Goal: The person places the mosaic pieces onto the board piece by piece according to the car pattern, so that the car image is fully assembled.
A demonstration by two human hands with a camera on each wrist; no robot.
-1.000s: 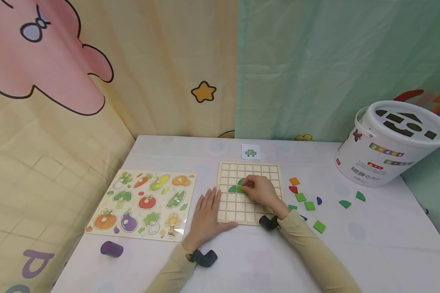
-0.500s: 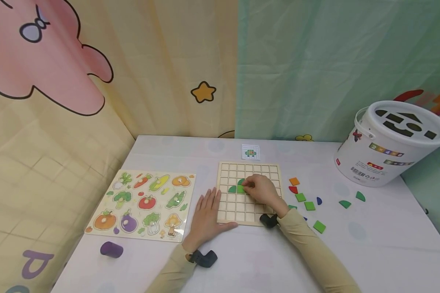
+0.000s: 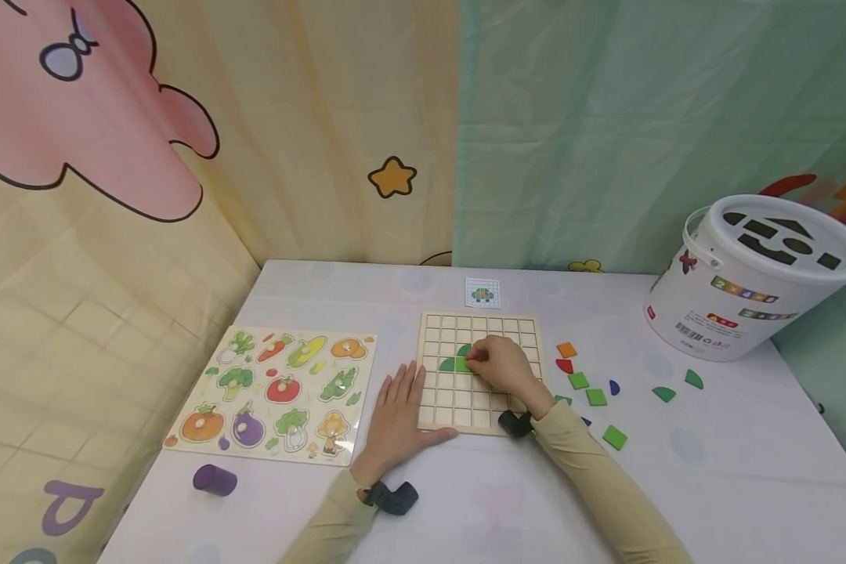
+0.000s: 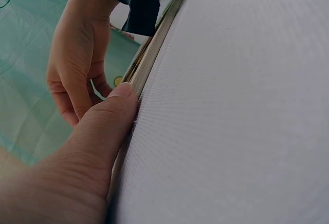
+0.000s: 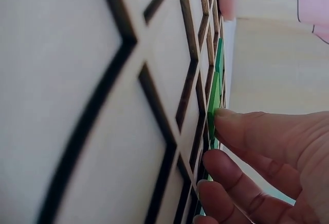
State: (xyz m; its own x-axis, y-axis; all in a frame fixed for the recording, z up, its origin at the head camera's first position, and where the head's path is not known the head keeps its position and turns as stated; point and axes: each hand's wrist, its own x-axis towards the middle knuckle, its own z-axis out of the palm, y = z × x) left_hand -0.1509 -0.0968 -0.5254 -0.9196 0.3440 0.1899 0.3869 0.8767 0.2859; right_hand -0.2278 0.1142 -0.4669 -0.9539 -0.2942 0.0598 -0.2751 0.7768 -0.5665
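My left hand (image 3: pixel 398 411) lies with straight fingers along the left edge of the wooden grid board (image 3: pixel 444 415). Its thumb stretches out at the board's front edge, and the left wrist view shows the thumb tip (image 4: pixel 123 90) against the rim. Over the board, my right hand (image 3: pixel 502 366) pinches a bright green square tile (image 3: pixel 463 364) at a grid cell. In the right wrist view, the thumb presses on that tile (image 5: pixel 214 103), and the other fingers are curled. Two dark green quarter-circle tiles border it, one on the left (image 3: pixel 447 364) and one behind (image 3: pixel 463 349).
Several loose tiles lie right of the board, among them an orange square (image 3: pixel 566 348) and a green square (image 3: pixel 614 436). A pattern card (image 3: pixel 482 294) lies behind it. A vegetable puzzle (image 3: pixel 268 399) and purple cylinder (image 3: pixel 215 480) are left; a white bucket (image 3: pixel 740 290) stands right.
Both hands keep their places. The right fingers shift only very slightly at the green square tile, and more of its face shows than a second ago.
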